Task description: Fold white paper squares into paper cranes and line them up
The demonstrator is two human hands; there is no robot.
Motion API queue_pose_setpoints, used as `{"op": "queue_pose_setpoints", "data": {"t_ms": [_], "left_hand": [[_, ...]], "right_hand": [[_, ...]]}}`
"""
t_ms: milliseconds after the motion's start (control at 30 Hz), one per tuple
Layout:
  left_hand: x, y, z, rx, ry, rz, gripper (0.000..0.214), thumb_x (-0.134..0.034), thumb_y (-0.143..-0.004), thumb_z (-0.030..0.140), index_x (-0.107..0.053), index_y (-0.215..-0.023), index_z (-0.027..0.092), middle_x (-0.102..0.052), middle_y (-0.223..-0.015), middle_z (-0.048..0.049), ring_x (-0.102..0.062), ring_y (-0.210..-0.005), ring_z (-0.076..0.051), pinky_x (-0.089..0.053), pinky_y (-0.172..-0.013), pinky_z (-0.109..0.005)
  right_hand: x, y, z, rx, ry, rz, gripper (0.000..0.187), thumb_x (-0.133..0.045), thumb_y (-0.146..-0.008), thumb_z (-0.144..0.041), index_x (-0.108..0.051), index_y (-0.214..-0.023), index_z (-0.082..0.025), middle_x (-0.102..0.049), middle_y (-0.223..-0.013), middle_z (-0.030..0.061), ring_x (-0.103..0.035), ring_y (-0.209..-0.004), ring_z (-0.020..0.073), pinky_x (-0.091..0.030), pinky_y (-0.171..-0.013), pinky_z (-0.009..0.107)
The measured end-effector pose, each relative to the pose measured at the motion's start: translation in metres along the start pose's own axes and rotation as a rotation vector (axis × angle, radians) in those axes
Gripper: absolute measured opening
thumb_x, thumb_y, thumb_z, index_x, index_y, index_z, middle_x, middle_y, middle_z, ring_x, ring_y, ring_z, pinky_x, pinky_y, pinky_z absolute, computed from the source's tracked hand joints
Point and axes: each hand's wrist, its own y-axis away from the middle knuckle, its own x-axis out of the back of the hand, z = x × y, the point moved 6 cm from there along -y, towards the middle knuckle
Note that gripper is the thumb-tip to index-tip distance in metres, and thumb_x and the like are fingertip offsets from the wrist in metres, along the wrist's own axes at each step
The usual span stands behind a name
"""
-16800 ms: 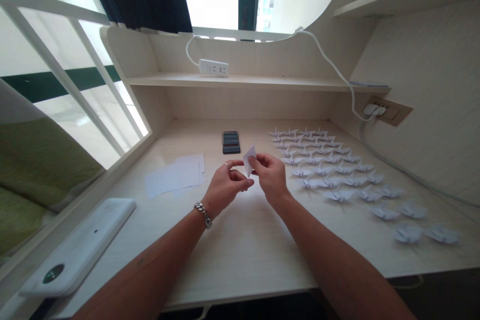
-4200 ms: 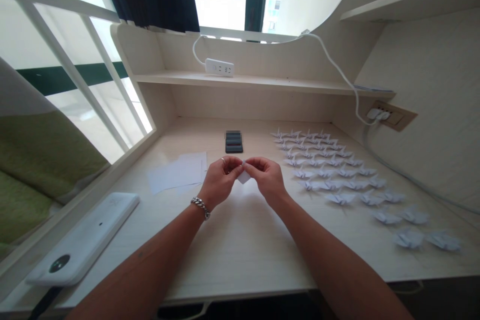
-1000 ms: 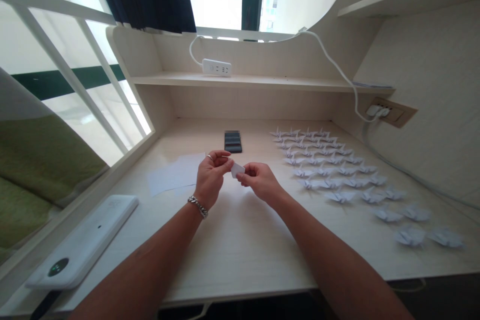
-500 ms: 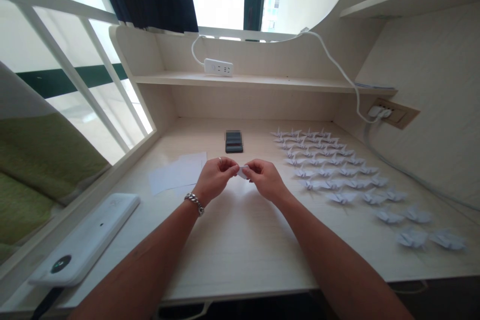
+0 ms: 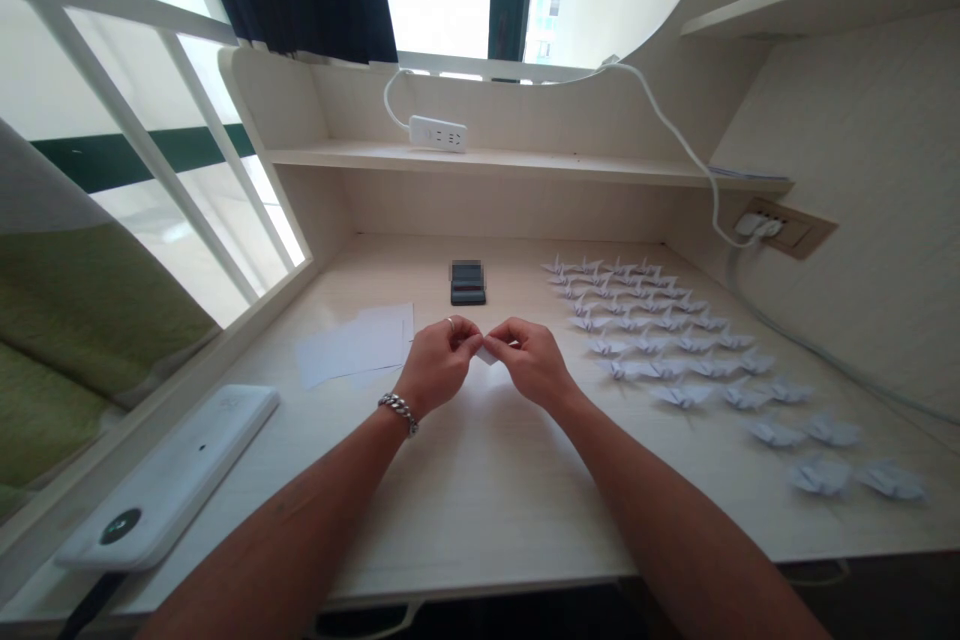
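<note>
My left hand and my right hand meet above the middle of the pale wooden desk. Both pinch a small folded piece of white paper, which shows only as a sliver between the fingertips. A ring sits on a left finger and a metal chain bracelet on the left wrist. Loose white paper sheets lie just left of the hands. Several rows of folded white paper cranes are spread on the desk to the right.
A dark phone lies behind the hands. A white flat device rests at the desk's left front edge. A power strip sits on the shelf, its cable running to a wall socket on the right.
The hands have stayed together at the desk's middle, working the small paper; since a second ago the paper has dropped from plain view to almost hidden between the fingertips.
</note>
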Motion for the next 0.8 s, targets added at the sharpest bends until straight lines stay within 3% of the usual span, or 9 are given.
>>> {"op": "queue_pose_setpoints", "data": {"t_ms": [200,333,533,800], "left_hand": [[0.007,0.0,0.004,0.006,-0.08,0.057,0.012,-0.059,-0.08,0.027,-0.066,-0.074,0.018,-0.066,-0.066,-0.0018,-0.057,-0.061,-0.016,-0.041,-0.059,-0.029],[0.005,-0.002,0.002,0.03,-0.054,0.042,0.013,-0.06,-0.079,0.028,-0.066,-0.074,0.018,-0.068,-0.068,-0.0027,-0.059,-0.062,-0.017,-0.042,-0.06,-0.029],[-0.004,-0.003,-0.003,0.012,0.043,-0.042,0.019,-0.059,-0.081,0.033,-0.068,-0.079,0.017,-0.072,-0.075,-0.0049,-0.063,-0.069,-0.018,-0.046,-0.066,-0.03],[0.001,0.0,0.003,0.006,-0.099,0.039,0.015,-0.058,-0.08,0.028,-0.067,-0.075,0.018,-0.071,-0.075,-0.0042,-0.063,-0.071,-0.018,-0.045,-0.067,-0.03]], "right_hand": [[-0.002,-0.003,0.006,0.015,-0.107,0.0,0.019,-0.067,-0.077,-0.035,-0.071,-0.074,-0.017,-0.069,-0.07,0.0031,-0.061,-0.067,0.017,-0.047,-0.065,0.029],[0.003,-0.005,0.011,0.019,0.003,0.034,0.018,-0.062,-0.081,-0.034,-0.067,-0.075,-0.017,-0.067,-0.07,0.0028,-0.06,-0.067,0.0172,-0.046,-0.065,0.029],[0.002,0.0,0.0,0.097,0.216,0.034,0.017,-0.053,-0.086,-0.031,-0.061,-0.077,-0.019,-0.065,-0.073,0.0024,-0.058,-0.067,0.0164,-0.042,-0.062,0.028],[-0.001,0.001,-0.004,0.086,0.15,0.019,0.014,-0.056,-0.085,-0.03,-0.063,-0.078,-0.019,-0.067,-0.076,0.0021,-0.06,-0.071,0.0167,-0.044,-0.064,0.027]]}}
